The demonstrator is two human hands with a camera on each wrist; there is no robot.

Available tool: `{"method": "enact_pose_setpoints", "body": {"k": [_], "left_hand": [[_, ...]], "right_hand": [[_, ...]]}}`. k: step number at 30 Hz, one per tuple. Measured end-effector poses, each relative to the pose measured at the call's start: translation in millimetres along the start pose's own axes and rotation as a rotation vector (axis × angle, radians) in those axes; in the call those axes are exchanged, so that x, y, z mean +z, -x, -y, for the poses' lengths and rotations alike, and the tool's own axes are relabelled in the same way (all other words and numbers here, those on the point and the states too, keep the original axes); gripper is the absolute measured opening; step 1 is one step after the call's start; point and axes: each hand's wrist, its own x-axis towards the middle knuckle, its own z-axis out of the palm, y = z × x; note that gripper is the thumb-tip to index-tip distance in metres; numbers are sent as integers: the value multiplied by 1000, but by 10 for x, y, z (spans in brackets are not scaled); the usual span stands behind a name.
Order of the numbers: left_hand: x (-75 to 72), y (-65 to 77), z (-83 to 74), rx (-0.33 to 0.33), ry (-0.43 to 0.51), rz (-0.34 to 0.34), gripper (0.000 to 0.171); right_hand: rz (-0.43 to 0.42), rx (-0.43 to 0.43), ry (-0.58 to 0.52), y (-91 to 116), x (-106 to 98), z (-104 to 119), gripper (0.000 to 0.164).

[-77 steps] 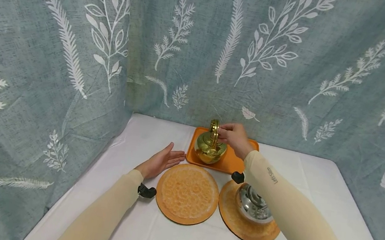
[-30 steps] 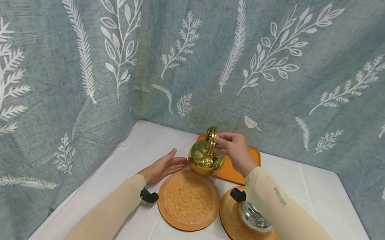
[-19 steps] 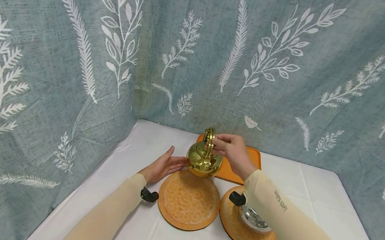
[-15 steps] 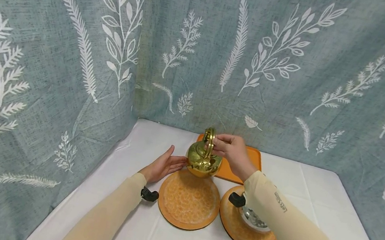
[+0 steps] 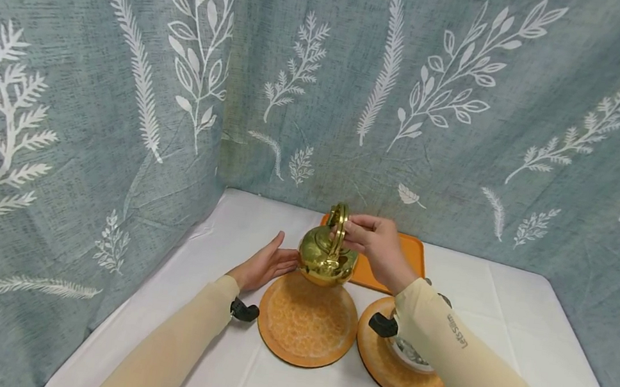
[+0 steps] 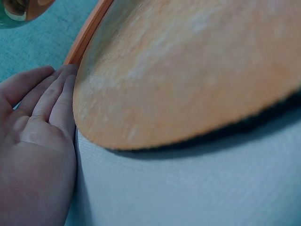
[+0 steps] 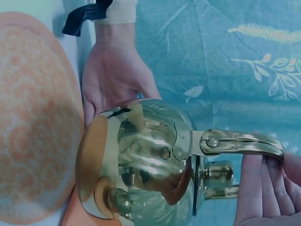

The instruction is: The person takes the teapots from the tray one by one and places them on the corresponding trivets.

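My right hand (image 5: pixel 378 246) grips the arched handle of a shiny gold teapot (image 5: pixel 320 260) from the right. The teapot overlaps the far edge of the left round orange placemat (image 5: pixel 307 330) and the left part of an orange tray (image 5: pixel 412 256). In the right wrist view, fingers of my right hand (image 7: pixel 265 190) curl round the handle, and the teapot body (image 7: pixel 155 146) mirrors its surroundings. My left hand (image 5: pixel 265 267) lies with straight fingers on the white cloth, fingertips right at the teapot's left side. The left wrist view shows that hand's palm (image 6: pixel 35 155) beside the placemat's edge.
A second round orange placemat (image 5: pixel 374 356) lies to the right, bearing a silver pot (image 5: pixel 411 355) partly hidden by my right sleeve. The white tablecloth (image 5: pixel 505 308) runs up to patterned blue-grey curtains (image 5: pixel 312 174) behind and at both sides.
The gold teapot, held by my right hand, has moved from over the tray toward me and slightly left, to the left placemat's far edge. My left hand stays nearly still.
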Motion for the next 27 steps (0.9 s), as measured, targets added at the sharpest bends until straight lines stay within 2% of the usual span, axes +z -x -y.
{"method": "enact_pose_setpoints", "body": {"k": [9, 17, 27], "left_hand": [[31, 26, -26, -22, 15, -31, 106], [40, 45, -34, -14, 2, -21, 109], [24, 39, -14, -1, -16, -19, 99]], "right_hand": [[5, 5, 17, 86, 49, 21, 37], [34, -7, 9, 186, 101, 7, 33], [39, -8, 28, 293, 195, -57, 30]]}}
